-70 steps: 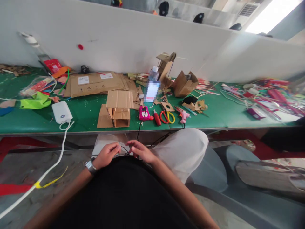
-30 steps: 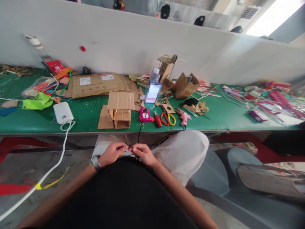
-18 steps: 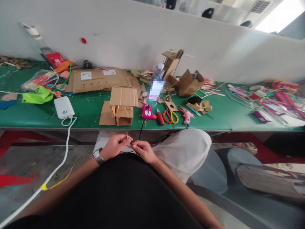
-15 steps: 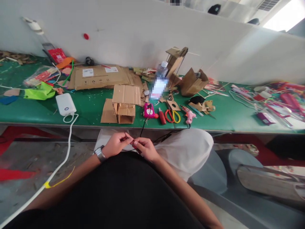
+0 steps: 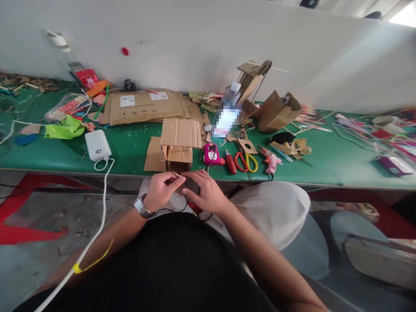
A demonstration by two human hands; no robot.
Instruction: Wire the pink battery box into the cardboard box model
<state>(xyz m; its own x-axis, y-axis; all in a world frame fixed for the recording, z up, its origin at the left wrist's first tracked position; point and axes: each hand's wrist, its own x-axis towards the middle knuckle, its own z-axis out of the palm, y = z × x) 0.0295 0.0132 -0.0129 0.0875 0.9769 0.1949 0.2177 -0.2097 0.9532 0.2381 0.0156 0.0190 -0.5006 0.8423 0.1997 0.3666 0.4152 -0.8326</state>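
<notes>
While the thin black wire is hard to follow, you can see it loops down over the lap just under the front edge of the green-topped table, and one end is pinched between thumb and forefinger of the left hand, so that grip is closed tight on it. The right hand sits right beside it, fingers stretched toward the left fingertips and almost touching them. Honestly can't tell if it's holding the wire or just resting there. There's a silver wristwatch on the left wrist.

Just above the hands on the table edge is a small open brown cardboard box. Next to it, to the right, are a little pink gadget with a dark lead hanging off it, a red-handled cutter, scissors with red and yellow handles and a pink glue gun. Off to the left is a white rounded power bank with a thick white cable dropping to the floor
</notes>
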